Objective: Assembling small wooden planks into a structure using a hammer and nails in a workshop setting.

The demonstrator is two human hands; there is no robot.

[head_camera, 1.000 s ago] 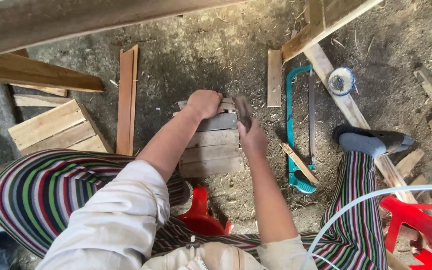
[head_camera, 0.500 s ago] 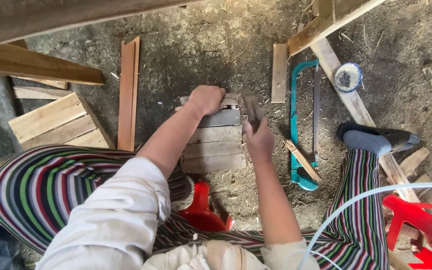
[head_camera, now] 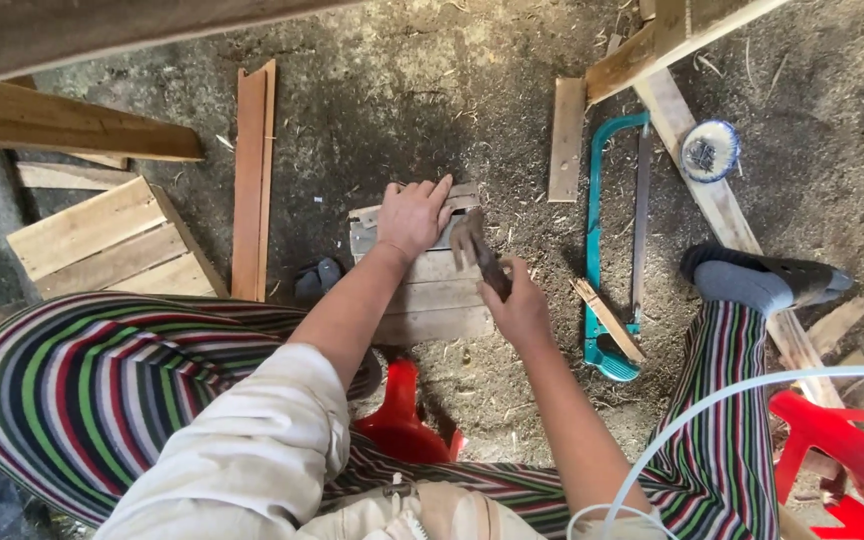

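Note:
A small panel of nailed wooden slats lies flat on the dirt floor between my legs. My left hand presses palm-down on its far end, fingers spread over the top slat. My right hand grips the handle of a dark metal hammer, whose head rests near the panel's upper right corner, close to my left fingers. Whether the hammer head touches the wood is unclear.
A teal-framed hacksaw lies to the right, with a short stick across it. Planks and a slatted wooden piece lie left. A round patterned tin sits far right. A red plastic stool is under me, and another red plastic piece is at lower right.
My right hand has dropped back toward me and tilted the hammer so its head points at the panel's top corner. My left hand has flattened and spread its fingers.

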